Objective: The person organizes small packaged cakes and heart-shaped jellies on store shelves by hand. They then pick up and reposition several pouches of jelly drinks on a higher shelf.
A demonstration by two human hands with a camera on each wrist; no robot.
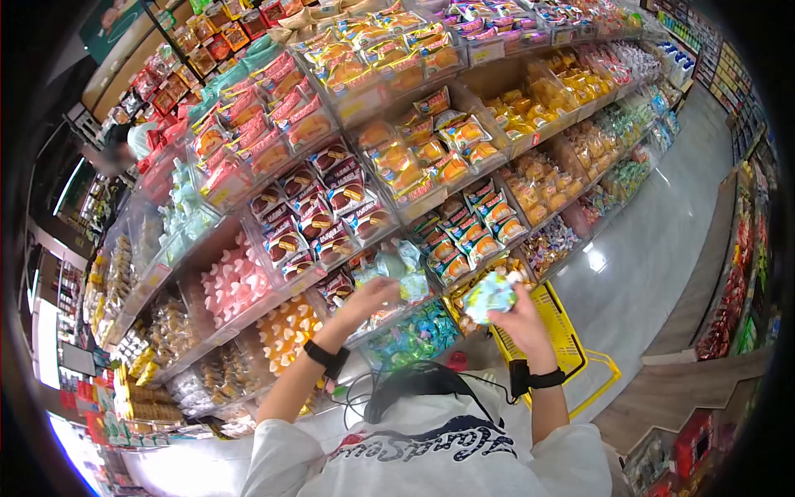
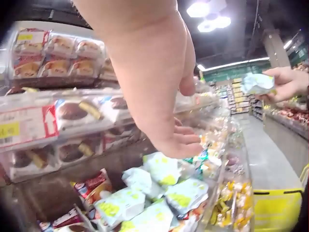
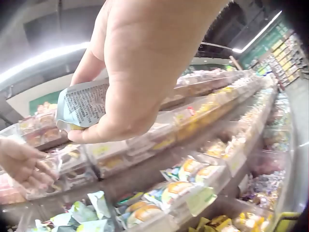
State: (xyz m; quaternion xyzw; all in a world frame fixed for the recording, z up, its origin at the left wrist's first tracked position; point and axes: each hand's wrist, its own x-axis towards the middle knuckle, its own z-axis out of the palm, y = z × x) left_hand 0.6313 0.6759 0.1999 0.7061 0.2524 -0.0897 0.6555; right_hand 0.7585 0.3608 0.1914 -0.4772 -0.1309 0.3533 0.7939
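Note:
My right hand (image 1: 515, 319) grips a light blue and green snack packet (image 1: 489, 296); in the right wrist view, printed text shows on the packet (image 3: 84, 105) between thumb and fingers. My left hand (image 1: 374, 296) hangs over a bin of similar pale blue packets (image 1: 399, 263), holding nothing. In the left wrist view the left hand (image 2: 164, 106) has its fingers loosely bent above the pale packets (image 2: 140, 198), apart from them, and the right hand (image 2: 288, 83) with its packet is at the right.
Tiered clear bins of wrapped cakes (image 1: 310, 215) and candies surround both hands. A yellow shopping basket (image 1: 563, 340) stands right of the right forearm, by the grey aisle floor (image 1: 629, 224). More stocked shelves (image 1: 737, 273) line the far right.

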